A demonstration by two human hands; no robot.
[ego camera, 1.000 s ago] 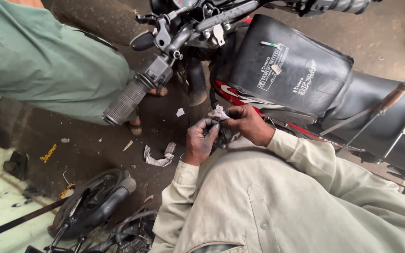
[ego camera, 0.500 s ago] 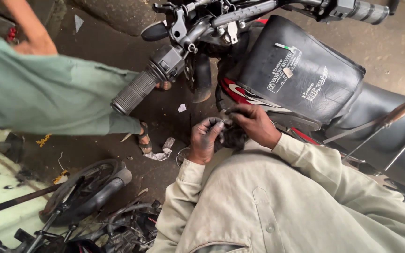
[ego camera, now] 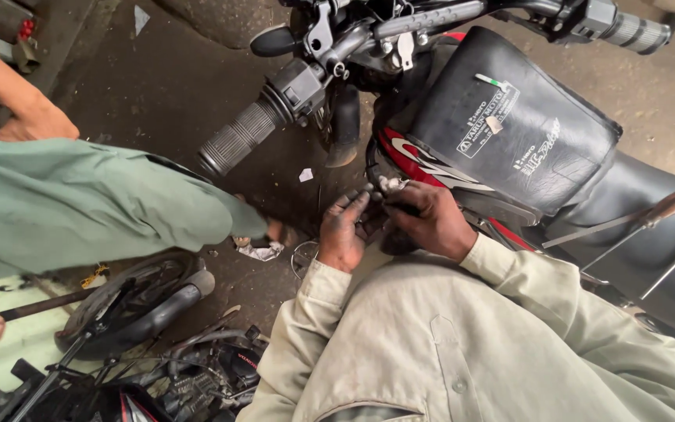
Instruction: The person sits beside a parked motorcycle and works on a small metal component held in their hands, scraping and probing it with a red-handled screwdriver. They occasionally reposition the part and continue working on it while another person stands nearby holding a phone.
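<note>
The left hand [ego camera: 343, 233] lay curled, its greasy fingers pinching at a small pale metal part [ego camera: 391, 185] by the motorcycle's engine side; the right hand [ego camera: 430, 220] was clenched over the same part from the 3 o'clock side, though what exactly it gripped could not be told. The part sat just below the red tank panel [ego camera: 412, 160], at 12 o'clock from both hands. Judged from this, the work wanted a steady pinch with one hand while the other turned or pressed, fingers kept close so nothing small dropped to the oily floor [ego camera: 166, 86].

At 1 o'clock, a black padded tank cover [ego camera: 509, 125] carried white printed labels and a small pale tag. At 11 o'clock hung the ribbed handlebar grip [ego camera: 237, 143]. At 9 o'clock stood another person's green sleeve [ego camera: 80, 203]. Scraps of white paper [ego camera: 305, 175] lay on the floor, one crumpled at 8 o'clock
</note>
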